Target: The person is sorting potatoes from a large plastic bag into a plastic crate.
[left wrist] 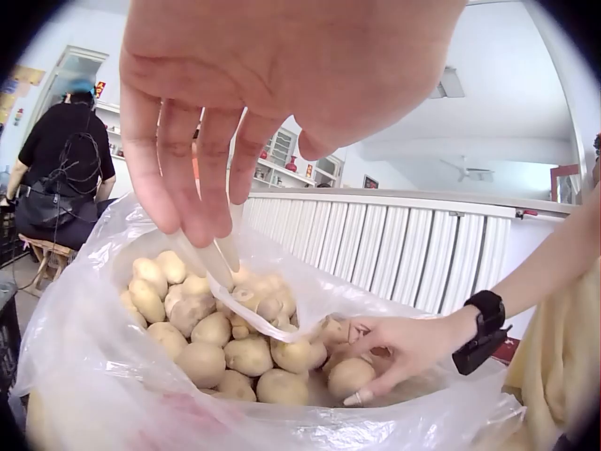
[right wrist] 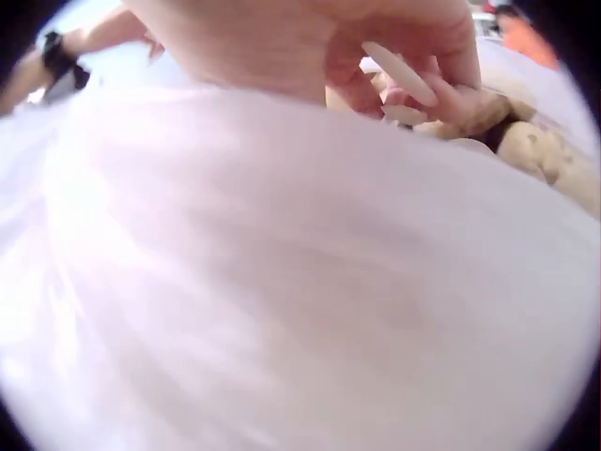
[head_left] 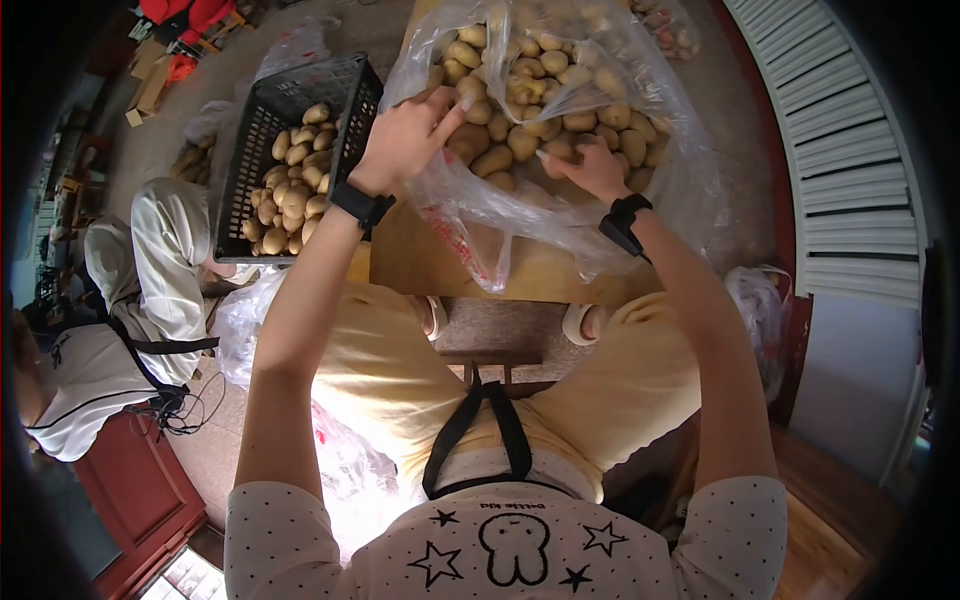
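Observation:
A clear plastic bag (head_left: pixel 500 232) full of potatoes (left wrist: pixel 211 329) lies open on the wooden table. My left hand (head_left: pixel 408 135) is at the bag's left edge, its fingers (left wrist: pixel 192 174) extended downward over the plastic in the left wrist view; whether they touch it is unclear. Inside the bag on the right, my right hand (head_left: pixel 598 170) has its thumb and fingers curled round a potato (left wrist: pixel 351 378). The right wrist view shows that hand (right wrist: pixel 310 47) bent over the bag's rim, with the white plastic (right wrist: pixel 300 263) covering much of the view.
A black crate (head_left: pixel 350 110) of potatoes stands left of the bag. The wooden table's front edge (head_left: pixel 400 275) is close to my knees. Another seated person (head_left: pixel 165 240) is at the left, with loose cables (head_left: pixel 185 405) nearby. A white slatted radiator (head_left: pixel 840 150) runs along the right.

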{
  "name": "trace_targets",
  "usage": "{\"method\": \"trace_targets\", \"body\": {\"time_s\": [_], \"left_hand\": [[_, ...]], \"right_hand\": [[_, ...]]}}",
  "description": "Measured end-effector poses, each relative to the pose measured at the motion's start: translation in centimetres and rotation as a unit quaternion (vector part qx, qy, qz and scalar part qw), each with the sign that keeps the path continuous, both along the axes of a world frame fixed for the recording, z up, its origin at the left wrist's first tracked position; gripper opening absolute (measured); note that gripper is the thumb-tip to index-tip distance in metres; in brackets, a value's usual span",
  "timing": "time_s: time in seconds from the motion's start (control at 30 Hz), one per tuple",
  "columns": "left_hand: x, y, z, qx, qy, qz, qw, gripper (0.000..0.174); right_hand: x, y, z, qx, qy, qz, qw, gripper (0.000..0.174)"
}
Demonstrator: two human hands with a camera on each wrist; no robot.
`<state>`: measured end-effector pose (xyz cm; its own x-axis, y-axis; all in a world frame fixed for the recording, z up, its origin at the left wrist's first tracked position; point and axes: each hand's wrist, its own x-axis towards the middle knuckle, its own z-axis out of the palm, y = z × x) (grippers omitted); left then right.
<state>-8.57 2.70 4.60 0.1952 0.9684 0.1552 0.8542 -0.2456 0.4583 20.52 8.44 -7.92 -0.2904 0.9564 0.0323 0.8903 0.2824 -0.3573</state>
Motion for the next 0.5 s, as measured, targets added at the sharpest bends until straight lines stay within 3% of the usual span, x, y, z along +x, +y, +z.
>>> {"method": "trace_targets", "body": {"time_s": [0.03, 0.07, 0.13, 0.2, 0.23, 0.3, 0.37, 0.5], "left_hand": [[0.2, 0.0, 0.2, -0.046, 0.011, 0.001, 0.999, 0.039], [0.6, -0.1, -0.2, -0.046, 0.011, 0.001, 0.999, 0.039], [1.8, -0.3, -1.3, 0.216, 0.033, -0.08, 0.973, 0.05], [3.7, -1.4, -1.6, 0.179, 0.013, -0.092, 0.979, 0.056], [4.6, -1.8, -1.8, 0.139, -0.006, -0.104, 0.985, 0.062], [5.9, -2.4, -2.0, 0.16, -0.026, -0.13, 0.978, 0.067], [6.8, -3.5, -1.0, 0.084, -0.041, -0.096, 0.991, 0.071], [6.5, -3.5, -1.0, 0.102, -0.045, -0.09, 0.99, 0.068]], "right_hand": [[0.0, 0.1, 0.6, 0.001, -0.001, 0.0, 1.0, 0.06], [0.2, 0.5, 1.3, -0.174, 0.082, -0.046, 0.98, 0.062], [-0.5, -0.2, 4.1, -0.341, 0.162, -0.09, 0.921, 0.064], [-1.7, -2.7, 6.5, -0.403, 0.375, -0.127, 0.825, 0.065], [-2.0, -3.3, 7.5, -0.402, 0.374, -0.128, 0.826, 0.065], [-2.6, -4.6, 9.4, -0.488, 0.458, -0.047, 0.742, 0.063], [-3.0, -6.1, 10.9, -0.486, 0.452, -0.06, 0.745, 0.063], [-2.9, -6.7, 11.0, -0.494, 0.429, -0.045, 0.755, 0.072]]}}
